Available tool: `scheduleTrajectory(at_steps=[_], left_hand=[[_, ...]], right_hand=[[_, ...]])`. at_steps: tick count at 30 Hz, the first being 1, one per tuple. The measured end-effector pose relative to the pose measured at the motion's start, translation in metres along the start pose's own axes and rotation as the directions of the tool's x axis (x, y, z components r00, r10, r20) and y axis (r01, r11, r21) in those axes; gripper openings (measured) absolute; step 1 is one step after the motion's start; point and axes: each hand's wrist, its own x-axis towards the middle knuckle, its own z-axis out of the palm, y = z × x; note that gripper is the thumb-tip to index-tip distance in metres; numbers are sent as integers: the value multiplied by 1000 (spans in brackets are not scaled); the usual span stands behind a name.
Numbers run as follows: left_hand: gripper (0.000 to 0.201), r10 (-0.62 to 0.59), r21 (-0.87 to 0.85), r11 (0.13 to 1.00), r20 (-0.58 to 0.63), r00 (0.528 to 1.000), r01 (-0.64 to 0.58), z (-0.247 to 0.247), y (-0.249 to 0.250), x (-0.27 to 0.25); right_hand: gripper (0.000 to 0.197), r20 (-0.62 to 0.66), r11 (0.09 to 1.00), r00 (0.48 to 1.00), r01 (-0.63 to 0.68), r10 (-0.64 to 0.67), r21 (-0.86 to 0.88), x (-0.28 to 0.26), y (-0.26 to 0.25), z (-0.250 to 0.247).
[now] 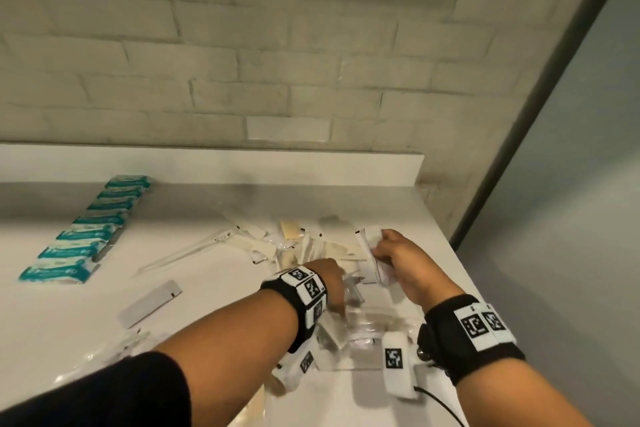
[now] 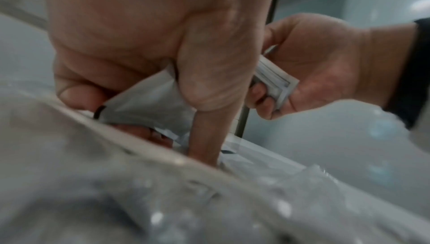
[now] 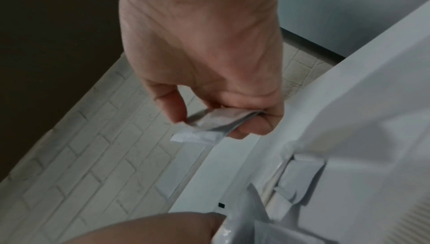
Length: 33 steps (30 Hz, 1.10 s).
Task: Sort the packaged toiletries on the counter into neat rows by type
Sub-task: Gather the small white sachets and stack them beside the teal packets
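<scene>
Packaged toiletries, mixed lot: loose heap of pale sachets [image 1: 311,250] lay mid-counter toward the back-right corner, overlapping, types hard to tell apart (blurred). Counter [image 1: 207,305] white, w/ low raised lip along back edge.

Teal-and-white packs [image 1: 86,229]: lined up in one neat row near left edge, running front to back, each just beside the next.

Single flat grey sachet [image 1: 150,303]: lay alone, left of centre toward front edge, well apart from heap.

Clear plastic wrappers [image 1: 367,326]: crumpled at front of heap, between both wrists.

Left hand [image 1: 332,282]: reached down into near side of heap; in left wrist view fingers [image 2: 79,93] curled round a translucent sachet [image 2: 149,104], thumb pressed on it, one finger straight down into the pile.

Right hand [image 1: 398,256]: raised just above right side of heap, near right edge; gripped a small stack of white sachets [image 1: 375,253], thumb on top, fingers curled beneath; same stack seen edge-on in right wrist view [image 3: 216,121], pinched between thumb and fingers.

Wristbands [image 1: 474,333]: black, w/ square coded markers, one per wrist.

Brick-pattern wall [image 1: 242,45]: behind counter, pale.
</scene>
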Motion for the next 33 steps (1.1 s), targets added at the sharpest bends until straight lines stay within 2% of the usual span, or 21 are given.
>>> scheduleTrajectory(at_steps=[2, 4, 6, 7, 8, 9, 10, 12, 13, 14, 15, 16, 18, 21, 25, 27, 28, 29, 31, 33], left_hand=[[63, 8, -8, 1000, 40, 999, -8, -3, 0, -6], [54, -13, -58, 998, -18, 1000, 12, -7, 1, -12], [47, -48, -204, 979, -238, 970, -2, -13, -1, -17], [43, -76, -367, 928, -359, 930, -66, -18, -3, -22], [39, -118, -565, 806, -443, 888, -175, -22, -6, -25], [34, -169, -734, 619, -474, 864, -281, -27, -8, -31], [30, -201, -845, 409, -453, 869, -346, -32, -10, -37], [31, -139, -936, 48, -353, 925, -350, -40, -10, -57], [36, -62, -946, -85, -308, 949, -312, -44, -9, -70], [42, 19, -945, -178, -282, 959, -274, -47, -11, -82], [46, 90, -942, -230, -271, 958, -245, -47, -12, -91], [46, 127, -937, -252, -280, 951, -242, -49, -16, -101], [34, 95, -934, -232, -298, 950, -270, -49, -26, -115], [26, -19, -933, -205, -297, 955, -294, -49, -47, -130], [30, -90, -917, -256, -293, 952, -306, -46, -72, -148], [33, -96, -902, -289, -307, 947, -322, -46, -86, -155], [34, -94, -893, -313, -309, 947, -322, -46, -91, -157], [34, -92, -885, -339, -308, 947, -320, -48, -99, -160], [36, -64, -869, -391, -305, 950, -305, -52, -109, -168], [38, -10, -843, -445, -333, 943, -302, -56, -118, -177]], right_hand=[[30, 4, 998, 999, 37, -37, -59, -10, 0, 4], [34, -26, 996, 997, 71, -72, -52, -21, -1, 7], [31, -91, 993, 989, 118, -116, 9, -28, -2, 8], [29, -135, 988, 981, 147, -139, 47, -31, -4, 7], [28, -168, 980, 973, 176, -160, 89, -33, -6, 7], [29, -186, 969, 966, 206, -178, 139, -37, -11, 8], [30, -185, 953, 963, 230, -194, 196, -39, -15, 11], [28, -161, 923, 958, 275, -238, 270, -46, -27, 21], [23, -163, 916, 949, 305, -270, 260, -50, -33, 28], [17, -186, 916, 935, 340, -303, 215, -52, -38, 36], [13, -214, 916, 920, 365, -328, 167, -53, -41, 41], [13, -227, 915, 907, 387, -355, 113, -52, -46, 47], [24, -193, 920, 907, 388, -373, 47, -52, -51, 55], [29, -34, 926, 932, 361, -360, 112, -54, -62, 70], [25, 123, 927, 920, 362, -373, 100, -57, -76, 94], [20, 109, 914, 910, 390, -401, 108, -55, -86, 104], [14, 61, 895, 897, 428, -438, 127, -55, -90, 107], [12, -6, 861, 872, 486, -490, 149, -55, -95, 113], [25, -125, 765, 781, 625, -613, 154, -59, -102, 123], [36, -103, 686, 686, 726, -720, 41, -60, -103, 136]])
